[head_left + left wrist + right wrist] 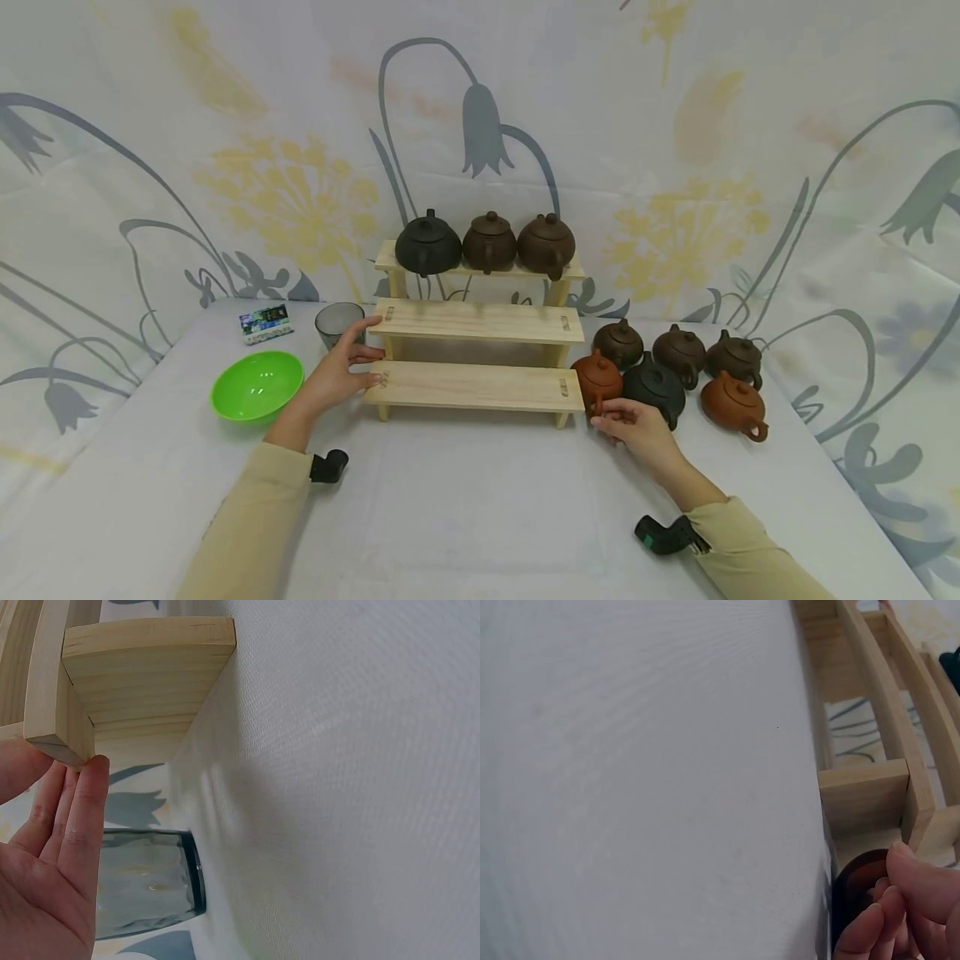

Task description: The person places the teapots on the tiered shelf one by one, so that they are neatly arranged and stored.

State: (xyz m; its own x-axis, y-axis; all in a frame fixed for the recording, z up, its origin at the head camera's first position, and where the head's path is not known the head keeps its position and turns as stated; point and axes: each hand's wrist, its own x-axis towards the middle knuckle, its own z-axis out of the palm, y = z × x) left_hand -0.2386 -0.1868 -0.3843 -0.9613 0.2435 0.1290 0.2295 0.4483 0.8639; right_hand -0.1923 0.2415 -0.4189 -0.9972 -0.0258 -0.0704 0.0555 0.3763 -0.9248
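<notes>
Floral-printed fabric (pixel 570 75) forms the backdrop to a white-covered bench (pixel 480 508). At the middle of the far edge stands a three-tier wooden stand (pixel 480 321); its top shelf (pixel 386 257) carries three dark teapots (pixel 490 242). An orange teapot (pixel 600 377) rests on the bench, just beside the right end of the lowest shelf (pixel 472 387). Both hands are engaged and well apart: the right hand (pixel 641 433) pinches the orange teapot's handle (pixel 597 406) between thumb and fingers, while the left hand (pixel 339 377) grips the left end of the stand, thumb on the lowest shelf. Five further teapots (pixel 733 406) are grouped toward the far right corner; a green bowl (pixel 257 385) sits toward the left edge. The step in hand appears to be securing one teapot while the stand is steadied. As judged, the next move calls for a firm pinch, the lid kept level, and clearance from both the shelf end and the adjacent black teapot (pixel 655 387).
</notes>
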